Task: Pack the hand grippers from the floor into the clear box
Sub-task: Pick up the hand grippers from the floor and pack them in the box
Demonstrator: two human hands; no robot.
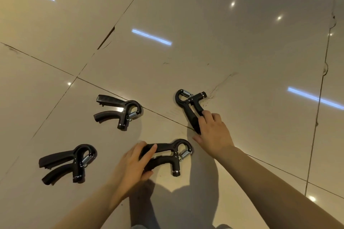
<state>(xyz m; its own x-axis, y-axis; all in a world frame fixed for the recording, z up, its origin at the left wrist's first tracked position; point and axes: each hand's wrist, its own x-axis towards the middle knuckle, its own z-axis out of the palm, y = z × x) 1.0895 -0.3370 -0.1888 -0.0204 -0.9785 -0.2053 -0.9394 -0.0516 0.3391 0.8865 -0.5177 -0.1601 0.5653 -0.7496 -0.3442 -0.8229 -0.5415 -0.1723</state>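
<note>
Several black hand grippers with steel springs lie on the glossy tiled floor. My left hand (135, 163) wraps around the handles of the nearest hand gripper (167, 154), which still rests on the floor. My right hand (214, 132) closes its fingers over the handles of another hand gripper (189, 106) at the right, spring end pointing away. A third hand gripper (117, 109) lies untouched at the centre left, and one more hand gripper (68, 163) lies at the lower left. The clear box is not in view.
The beige tiled floor (204, 42) stretches away with dark grout lines, a chipped joint (107, 39) at the upper left, and bright light reflections. My shadow and a bit of clothing (141, 226) show at the bottom edge.
</note>
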